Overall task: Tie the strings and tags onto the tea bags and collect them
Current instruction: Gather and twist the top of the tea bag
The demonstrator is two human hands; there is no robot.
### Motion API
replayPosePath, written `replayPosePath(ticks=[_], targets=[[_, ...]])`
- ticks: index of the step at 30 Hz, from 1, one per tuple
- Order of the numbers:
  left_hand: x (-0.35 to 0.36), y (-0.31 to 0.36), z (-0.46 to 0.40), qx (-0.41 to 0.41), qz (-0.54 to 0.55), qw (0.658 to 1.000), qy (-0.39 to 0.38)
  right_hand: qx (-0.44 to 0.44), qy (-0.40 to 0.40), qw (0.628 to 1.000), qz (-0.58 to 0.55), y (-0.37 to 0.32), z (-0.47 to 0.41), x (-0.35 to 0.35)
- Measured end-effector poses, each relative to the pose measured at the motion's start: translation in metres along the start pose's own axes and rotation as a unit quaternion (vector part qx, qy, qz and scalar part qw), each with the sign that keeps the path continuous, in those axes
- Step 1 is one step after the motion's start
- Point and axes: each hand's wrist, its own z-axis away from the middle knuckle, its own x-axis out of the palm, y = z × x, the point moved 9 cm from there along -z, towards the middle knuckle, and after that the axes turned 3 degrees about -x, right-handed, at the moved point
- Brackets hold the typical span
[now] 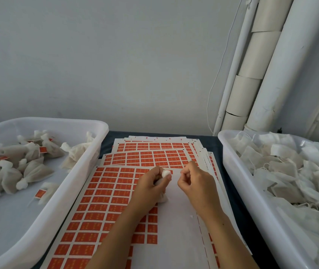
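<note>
A person's two bare forearms reach in from the near edge of the table (230,193), which is covered in dark cloth, over a stack of white sheets (176,230) printed with rows of orange tags (104,199); much of the top sheet's right side is bare white where no tags show. The left hand (149,188) has its fingers curled around a white tea bag (164,174), the gathered neck of the bag poking up between thumb and forefinger and its body bulging out below the palm, just above the sheet. The right hand (195,181), just beside it and apart from the bag, has its fingers curled with thumb and forefinger pinched together; whether they hold a string cannot be told. Along the table's left edge sits a white plastic tub (73,193) holding tied tea bags (27,171), their necks bunched and several carrying orange tags, heaped toward the tub's far left side. Along the right edge sits a second white plastic tub (238,183) piled with flat, untied tea bags (290,169) and loose white strings. More tag sheets (154,147) fan out toward the far edge of the table. Behind the table stands a pale wall (116,55), with white pipes (271,65) and a thin white cable (215,78) running down at the far right corner.
</note>
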Motion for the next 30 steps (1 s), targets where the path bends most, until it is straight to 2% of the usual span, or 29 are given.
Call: replayPosePath(ticks=[5, 10, 17, 24, 28, 30], targets=[[-0.004, 0.004, 0.001, 0.006, 0.029, 0.999, 0.022, 0.057, 0.008, 0.997, -0.041, 0.01, 0.0, 0.001], [-0.003, -0.001, 0.001, -0.025, 0.061, 0.998, 0.005, 0.101, 0.023, 0.992, -0.074, 0.017, 0.0, 0.004], [0.006, -0.004, 0.002, -0.03, 0.072, 0.997, -0.02, 0.11, 0.057, 0.987, -0.105, 0.023, 0.004, 0.002], [0.01, -0.004, -0.002, -0.003, 0.076, 0.997, -0.031, 0.005, -0.005, 0.993, -0.116, 0.002, 0.005, 0.008], [0.01, -0.002, -0.001, 0.013, 0.075, 0.996, -0.034, -0.008, -0.088, 0.992, -0.093, -0.002, 0.007, 0.027], [0.009, -0.004, -0.001, 0.007, 0.07, 0.997, -0.029, -0.006, -0.087, 0.992, -0.087, 0.0, 0.007, 0.028]])
